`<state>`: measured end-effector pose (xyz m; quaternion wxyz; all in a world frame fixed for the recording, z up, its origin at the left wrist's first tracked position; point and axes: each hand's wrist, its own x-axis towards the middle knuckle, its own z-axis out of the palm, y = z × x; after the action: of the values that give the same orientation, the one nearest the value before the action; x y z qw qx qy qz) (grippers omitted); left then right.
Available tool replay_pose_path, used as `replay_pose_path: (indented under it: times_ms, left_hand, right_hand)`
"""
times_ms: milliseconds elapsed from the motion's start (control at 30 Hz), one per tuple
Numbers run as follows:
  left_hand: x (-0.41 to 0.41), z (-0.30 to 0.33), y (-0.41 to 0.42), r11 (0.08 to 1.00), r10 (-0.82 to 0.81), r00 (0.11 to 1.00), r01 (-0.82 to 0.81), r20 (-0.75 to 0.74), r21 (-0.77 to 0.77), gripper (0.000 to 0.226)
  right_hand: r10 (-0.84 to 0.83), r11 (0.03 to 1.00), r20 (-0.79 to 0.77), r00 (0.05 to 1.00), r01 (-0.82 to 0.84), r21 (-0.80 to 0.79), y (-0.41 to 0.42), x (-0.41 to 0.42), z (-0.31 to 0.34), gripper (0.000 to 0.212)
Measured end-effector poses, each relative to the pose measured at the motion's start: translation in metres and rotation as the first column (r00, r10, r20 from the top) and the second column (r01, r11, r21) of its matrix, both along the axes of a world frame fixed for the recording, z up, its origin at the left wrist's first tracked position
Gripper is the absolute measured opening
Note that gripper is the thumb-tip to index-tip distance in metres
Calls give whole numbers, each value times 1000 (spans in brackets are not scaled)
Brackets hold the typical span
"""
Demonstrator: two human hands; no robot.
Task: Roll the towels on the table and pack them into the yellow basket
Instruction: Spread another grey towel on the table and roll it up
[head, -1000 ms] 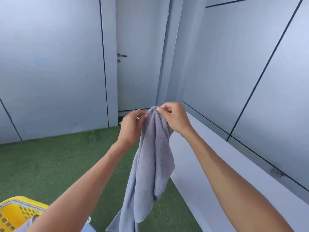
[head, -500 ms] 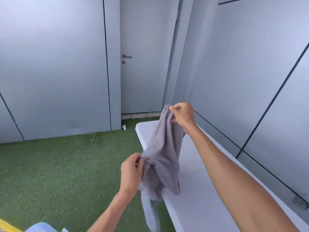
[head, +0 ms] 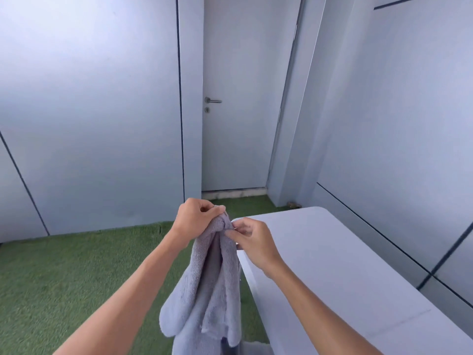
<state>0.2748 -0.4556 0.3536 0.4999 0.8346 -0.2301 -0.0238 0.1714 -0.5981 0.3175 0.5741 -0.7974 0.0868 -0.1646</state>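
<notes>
A grey towel (head: 204,290) hangs in folds in the air, just left of the white table (head: 345,278). My left hand (head: 195,220) grips the bunched top of the towel. My right hand (head: 252,242) pinches the towel's top edge right beside the left hand. The towel's lower end drops out of view at the bottom. The yellow basket is not in view.
Green artificial turf (head: 64,272) covers the floor to the left. A closed grey door (head: 243,103) with a metal handle stands straight ahead. Grey wall panels run behind the table on the right and along the left.
My left hand rose from the towel's lower part to its top, and my right hand came down to meet it. The view shifted left and up, so the table sits further right.
</notes>
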Motion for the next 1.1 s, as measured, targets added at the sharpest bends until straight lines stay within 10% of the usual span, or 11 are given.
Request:
replay_pose_path:
  times_ms: [367,600,800,1100]
  left_hand:
    - [186,37,-10,975,48,994,-68,98,213,47]
    - [244,16,-56,974,-75,987,103,145,-202,23]
    - [326,11,-93,986,23,960,24,277,-166,4]
    - [432,8,-141,996,-76,990,71,120,47,47]
  right_hand:
    - [154,897,90,984,-101,-430,-43,183,61,20]
    - [19,982,133,991,6,-189,-88,306,88,20]
    - [67,988,-83,994,-78,-135,-145,381,85,17]
    - [177,949,27,984,-163,-268,-164,451,32,23]
